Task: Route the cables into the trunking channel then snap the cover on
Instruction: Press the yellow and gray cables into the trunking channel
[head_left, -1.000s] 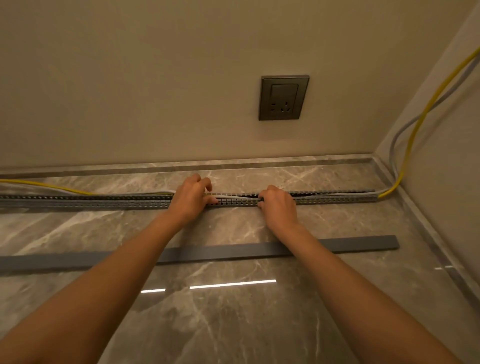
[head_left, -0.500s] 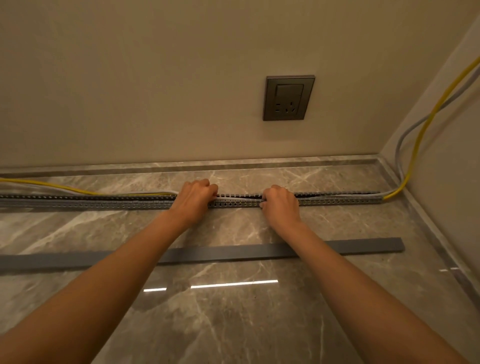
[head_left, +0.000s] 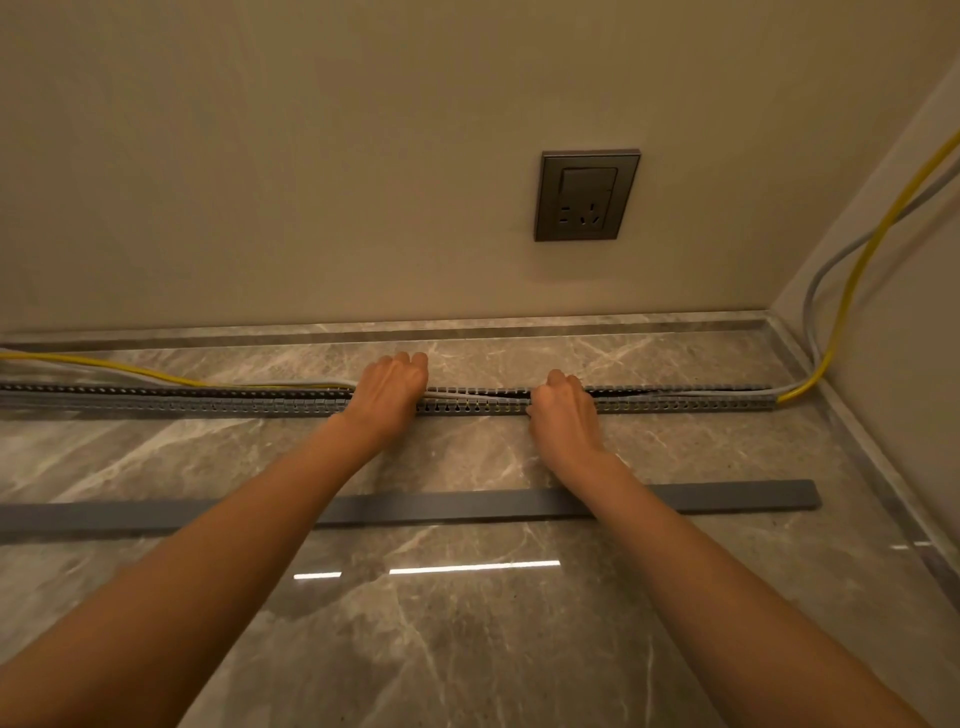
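A long grey slotted trunking channel (head_left: 208, 402) lies across the marble floor, parallel to the back wall. A yellow cable (head_left: 852, 291) and a grey cable (head_left: 818, 291) come down the right wall and enter the channel's right end. At the left they lie outside, behind the channel. My left hand (head_left: 389, 392) and my right hand (head_left: 563, 410) rest on the channel's middle, fingers curled over the cables there. Between the hands a grey cable runs along the channel's top. The flat grey cover strip (head_left: 441, 506) lies on the floor nearer me, under my forearms.
A dark wall socket (head_left: 586, 195) sits on the back wall above the channel. A marble skirting (head_left: 519, 327) runs along the back wall and the right wall, meeting in the corner at the right. Glossy floor stretches toward me.
My left hand has slid a little left along the channel and its fingers have curled tighter. The right hand stays almost in place. The view has shifted slightly.
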